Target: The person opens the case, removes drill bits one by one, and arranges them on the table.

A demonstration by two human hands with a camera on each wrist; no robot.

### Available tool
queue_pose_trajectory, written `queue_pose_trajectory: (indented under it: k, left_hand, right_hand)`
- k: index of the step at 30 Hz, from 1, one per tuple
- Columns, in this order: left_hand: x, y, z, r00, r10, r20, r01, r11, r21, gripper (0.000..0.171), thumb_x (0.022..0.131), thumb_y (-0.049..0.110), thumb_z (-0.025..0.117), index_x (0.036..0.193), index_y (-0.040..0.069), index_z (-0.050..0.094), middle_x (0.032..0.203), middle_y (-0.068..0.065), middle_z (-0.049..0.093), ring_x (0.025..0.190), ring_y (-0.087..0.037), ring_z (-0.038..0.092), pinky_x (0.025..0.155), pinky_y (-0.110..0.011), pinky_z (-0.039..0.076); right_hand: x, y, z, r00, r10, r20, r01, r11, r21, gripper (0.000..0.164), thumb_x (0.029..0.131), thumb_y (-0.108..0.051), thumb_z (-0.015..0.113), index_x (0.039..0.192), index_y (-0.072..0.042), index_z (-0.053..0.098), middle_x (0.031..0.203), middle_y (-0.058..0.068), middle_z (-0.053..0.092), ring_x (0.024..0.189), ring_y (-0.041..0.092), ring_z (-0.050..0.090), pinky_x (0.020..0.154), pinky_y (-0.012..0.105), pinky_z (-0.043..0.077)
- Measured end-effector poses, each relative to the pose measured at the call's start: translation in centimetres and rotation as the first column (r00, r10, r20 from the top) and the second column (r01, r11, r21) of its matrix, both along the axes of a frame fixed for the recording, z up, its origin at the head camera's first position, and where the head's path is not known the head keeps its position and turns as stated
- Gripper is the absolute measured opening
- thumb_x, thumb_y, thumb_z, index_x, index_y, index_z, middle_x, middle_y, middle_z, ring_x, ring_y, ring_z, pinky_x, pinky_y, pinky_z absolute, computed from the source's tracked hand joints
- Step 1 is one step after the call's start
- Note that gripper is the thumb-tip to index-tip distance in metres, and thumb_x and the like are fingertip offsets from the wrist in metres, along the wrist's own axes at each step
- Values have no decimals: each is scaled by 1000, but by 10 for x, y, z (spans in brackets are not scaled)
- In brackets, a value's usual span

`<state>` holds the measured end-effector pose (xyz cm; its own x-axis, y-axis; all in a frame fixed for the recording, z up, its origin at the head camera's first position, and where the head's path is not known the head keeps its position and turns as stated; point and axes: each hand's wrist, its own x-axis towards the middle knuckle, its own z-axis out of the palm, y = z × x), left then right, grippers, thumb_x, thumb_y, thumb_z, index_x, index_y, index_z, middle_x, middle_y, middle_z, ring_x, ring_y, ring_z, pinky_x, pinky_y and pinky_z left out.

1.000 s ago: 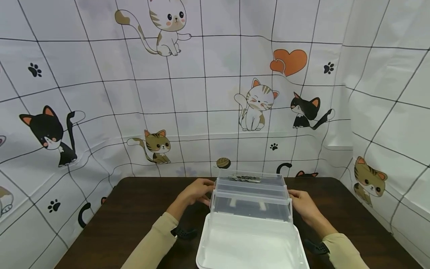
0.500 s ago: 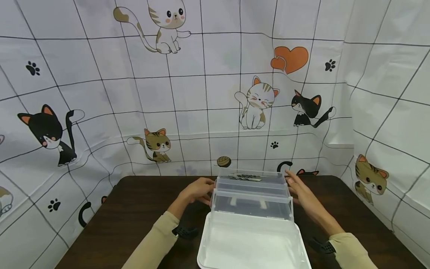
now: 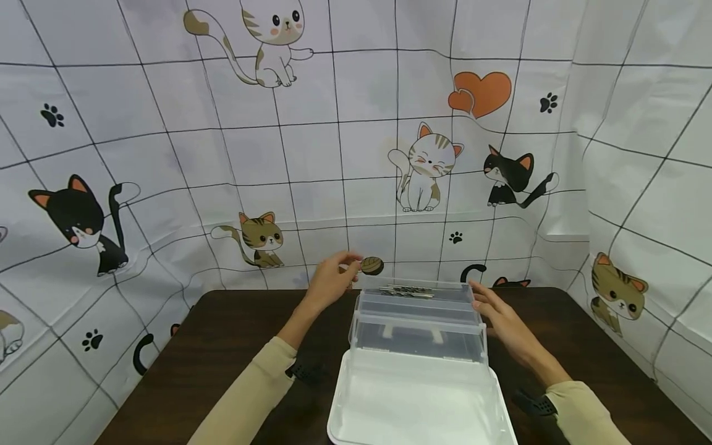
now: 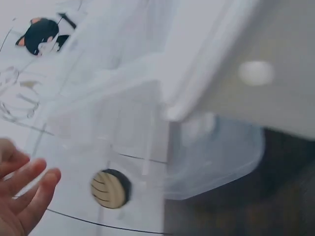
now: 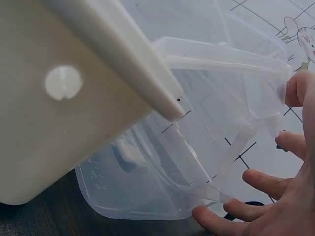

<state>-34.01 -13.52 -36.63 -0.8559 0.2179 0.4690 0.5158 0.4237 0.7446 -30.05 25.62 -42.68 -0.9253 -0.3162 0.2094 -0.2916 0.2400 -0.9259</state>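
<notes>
A clear plastic storage box with a white base (image 3: 419, 398) stands with its stepped trays folded out toward the back. Several drill bits (image 3: 407, 291) lie in the rearmost clear tray (image 3: 453, 295). My left hand (image 3: 332, 281) is raised beside that tray's left back corner, fingers loosely bent. In the left wrist view, a gap separates the left fingers (image 4: 37, 184) from the plastic. My right hand (image 3: 503, 324) lies along the right side of the trays, fingers spread. The right wrist view shows its fingertips (image 5: 204, 214) touching the tray edge.
The box stands on a dark brown table (image 3: 245, 321). Dark table surface extends to its left and right. Behind and to the right hangs a white gridded sheet (image 3: 356, 161) printed with cartoon cats.
My left hand has lifted from the trays' left side and moved up and back. My right hand has shifted farther back along the right side, fingers extending upward. The box has barely moved.
</notes>
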Motion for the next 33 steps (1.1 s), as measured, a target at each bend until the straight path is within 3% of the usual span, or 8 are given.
queue_pose_trajectory:
  k: [2, 3, 8, 11, 15, 19, 24, 33]
  left_hand:
    - [0, 3, 12, 995, -76, -62, 66, 986, -151, 23, 104, 11, 60, 125, 7, 70, 110, -8, 71, 82, -27, 71, 61, -33, 56]
    - [-1, 5, 17, 988, -127, -86, 104, 967, -232, 23, 104, 9, 60, 125, 7, 70, 111, -8, 71, 85, -23, 71, 62, -31, 55]
    - [-11, 24, 31, 937, -335, -95, 236, 812, -533, 22, 102, 4, 62, 121, 7, 72, 111, -8, 72, 96, -14, 67, 78, -26, 54]
    - [-15, 35, 34, 922, -381, -63, 264, 742, -616, 18, 101, 5, 65, 116, 7, 74, 108, -7, 73, 93, -12, 67, 78, -23, 53]
    - [-17, 45, 37, 926, -377, -13, 269, 683, -680, 15, 99, 5, 68, 112, 6, 76, 103, -4, 74, 90, -11, 67, 76, -22, 52]
    - [-14, 50, 40, 937, -348, 45, 272, 640, -719, 18, 98, 5, 70, 114, 6, 76, 105, -2, 73, 95, -13, 67, 79, -22, 52]
    - [-14, 53, 37, 938, -340, 67, 274, 610, -743, 20, 98, 4, 69, 117, 7, 75, 108, -3, 73, 99, -15, 67, 82, -23, 52]
    - [-18, 56, 34, 952, -289, 101, 268, 626, -732, 13, 93, 8, 76, 105, 11, 78, 98, 4, 72, 92, -11, 67, 79, -23, 53]
  right_hand:
    - [-1, -1, 1, 1000, -5, -2, 5, 1000, 6, 60, 111, -33, 45, 164, -19, 21, 157, 29, 27, 137, 50, 37, 95, 63, 47]
    - [-1, -2, 1, 1000, -4, -4, 4, 1000, 8, 60, 111, -33, 46, 164, -18, 21, 156, 30, 28, 136, 51, 37, 94, 63, 47]
    - [-2, 3, 2, 1000, 10, -9, -9, 1000, 13, 62, 111, -34, 47, 164, -18, 21, 156, 30, 29, 135, 50, 39, 93, 58, 50]
    - [-2, 4, 2, 1000, 16, -8, -16, 1000, 15, 61, 111, -35, 46, 164, -20, 22, 156, 29, 30, 135, 49, 40, 93, 56, 51]
    - [0, 4, 1, 999, 30, -15, -30, 999, 23, 60, 111, -33, 46, 165, -21, 21, 156, 31, 28, 136, 51, 39, 93, 57, 51]
    - [1, 4, 2, 999, 42, -20, -41, 999, 31, 60, 111, -33, 45, 165, -21, 20, 157, 31, 25, 138, 52, 35, 94, 60, 49]
    - [-1, 4, 1, 998, 50, -24, -50, 998, 26, 59, 112, -33, 45, 165, -22, 20, 157, 30, 27, 137, 52, 36, 94, 60, 49]
    - [-3, 5, 0, 999, 41, -33, -40, 998, 40, 59, 112, -32, 45, 165, -22, 20, 153, 30, 35, 136, 52, 39, 93, 60, 50]
